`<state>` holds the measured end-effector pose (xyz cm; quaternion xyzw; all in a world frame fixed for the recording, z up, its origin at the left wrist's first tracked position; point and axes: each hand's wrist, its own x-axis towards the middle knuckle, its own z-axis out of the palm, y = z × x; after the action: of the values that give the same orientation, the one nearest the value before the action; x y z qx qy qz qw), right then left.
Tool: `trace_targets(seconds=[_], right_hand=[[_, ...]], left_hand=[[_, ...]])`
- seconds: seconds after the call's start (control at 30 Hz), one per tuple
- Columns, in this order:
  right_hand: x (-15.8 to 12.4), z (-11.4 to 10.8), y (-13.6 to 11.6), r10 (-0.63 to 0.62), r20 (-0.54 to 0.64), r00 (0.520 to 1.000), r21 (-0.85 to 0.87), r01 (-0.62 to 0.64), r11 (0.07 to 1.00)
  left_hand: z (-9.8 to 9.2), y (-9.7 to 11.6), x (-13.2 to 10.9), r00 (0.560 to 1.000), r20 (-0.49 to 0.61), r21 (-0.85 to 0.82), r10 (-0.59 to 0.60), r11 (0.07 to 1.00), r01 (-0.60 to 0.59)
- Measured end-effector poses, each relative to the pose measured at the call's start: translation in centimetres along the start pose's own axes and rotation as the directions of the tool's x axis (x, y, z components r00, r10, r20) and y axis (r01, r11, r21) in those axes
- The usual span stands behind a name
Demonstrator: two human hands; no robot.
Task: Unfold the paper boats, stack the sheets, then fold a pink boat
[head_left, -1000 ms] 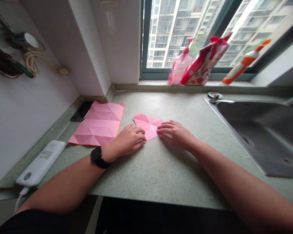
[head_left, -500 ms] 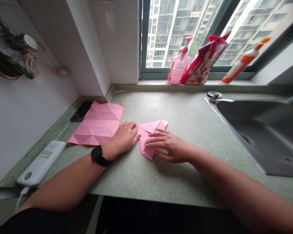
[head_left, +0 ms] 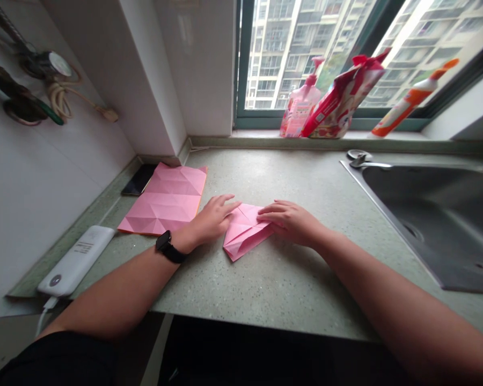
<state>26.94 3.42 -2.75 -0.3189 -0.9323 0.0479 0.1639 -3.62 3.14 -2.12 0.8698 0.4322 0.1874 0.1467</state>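
A small folded pink paper [head_left: 242, 235] lies on the grey-green counter [head_left: 273, 273] between my hands. My left hand [head_left: 213, 217], with a black watch on its wrist, rests flat with fingers stretched out, its fingertips touching the paper's upper left edge. Over the paper's right side lies my right hand [head_left: 292, 221], fingers together and pressing down on it. A larger creased pink sheet [head_left: 165, 199] sits to the left of my left hand.
A dark phone [head_left: 138, 179] lies beside the big sheet near the wall. A white power bank [head_left: 77, 261] sits at the counter's left edge. A steel sink [head_left: 434, 214] fills the right. On the windowsill stand a pink pump bottle [head_left: 300, 110], a red pouch [head_left: 340, 102] and an orange bottle [head_left: 410, 102].
The small pink paper was turned and folded down; it now points toward me. My right hand moved back to its right side and my left hand's fingers stretched out.
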Motion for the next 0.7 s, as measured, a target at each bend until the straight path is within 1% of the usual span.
trace_targets(seconds=[0.07,0.1,0.17,0.2,0.23,0.27,0.3,0.33,0.37,0.4,0.43,0.47,0.53,0.6,0.7], right_hand=[[0.1,-0.2,-0.4,-0.007,0.004,1.000,0.002,0.007,1.000],[0.1,-0.3,-0.5,-0.006,0.005,1.000,0.001,0.006,1.000],[0.2,-0.3,-0.7,-0.003,0.005,1.000,-0.005,0.003,1.000],[0.2,-0.3,-0.9,-0.002,0.006,1.000,-0.010,0.002,1.000],[0.2,-0.3,-1.0,-0.003,0.005,1.000,-0.017,0.003,1.000],[0.2,-0.3,-1.0,-0.004,0.004,1.000,-0.025,0.004,1.000],[0.2,-0.4,-1.1,-0.002,0.001,1.000,-0.035,0.002,0.999],[0.2,-0.4,-1.2,0.003,-0.001,1.000,-0.047,-0.003,0.999],[0.2,-0.5,-1.3,0.010,0.000,1.000,-0.059,-0.010,0.998],[0.2,-0.6,-1.4,0.019,0.006,1.000,-0.069,-0.018,0.997],[0.2,-0.8,-1.4,0.028,0.016,0.999,-0.077,-0.027,0.997],[0.2,-0.9,-1.5,0.035,0.029,0.999,-0.084,-0.033,0.996],[0.2,-1.2,-1.6,0.041,0.056,0.998,-0.093,-0.036,0.995],[0.2,-1.4,-1.7,0.045,0.067,0.997,-0.101,-0.038,0.994],[0.3,-1.5,-1.8,0.058,0.067,0.996,-0.111,-0.050,0.993]], left_hand=[[-0.5,-0.1,0.5,0.991,-0.107,-0.223,-0.080,0.973,0.054],[-0.8,-0.2,0.6,0.982,-0.131,-0.336,-0.134,0.938,0.083],[-1.1,0.0,0.8,0.973,-0.101,-0.502,-0.206,0.855,0.129],[-1.2,0.3,0.7,0.976,-0.073,-0.535,-0.206,0.834,0.136],[-1.2,0.6,0.5,0.983,-0.054,-0.525,-0.177,0.842,0.123],[-1.3,1.1,0.3,0.992,-0.047,-0.468,-0.120,0.880,0.084],[-1.3,1.7,-0.1,0.998,-0.047,-0.368,-0.041,0.930,0.021],[-1.4,2.4,-0.5,0.998,-0.039,-0.227,0.051,0.972,-0.059],[-1.5,3.2,-0.9,0.990,-0.015,-0.067,0.142,0.988,-0.143],[-1.6,3.9,-1.3,0.977,0.027,0.074,0.212,0.974,-0.213],[-1.7,4.7,-1.6,0.969,0.051,0.178,0.240,0.953,-0.245],[-1.8,5.3,-1.9,0.966,0.076,0.252,0.246,0.933,-0.257],[-1.8,6.2,-2.2,0.968,0.098,0.350,0.230,0.903,-0.250],[-1.4,6.5,-2.2,0.972,0.103,0.410,0.212,0.881,-0.235],[-0.7,6.4,-2.0,0.976,0.106,0.454,0.190,0.864,-0.217]])
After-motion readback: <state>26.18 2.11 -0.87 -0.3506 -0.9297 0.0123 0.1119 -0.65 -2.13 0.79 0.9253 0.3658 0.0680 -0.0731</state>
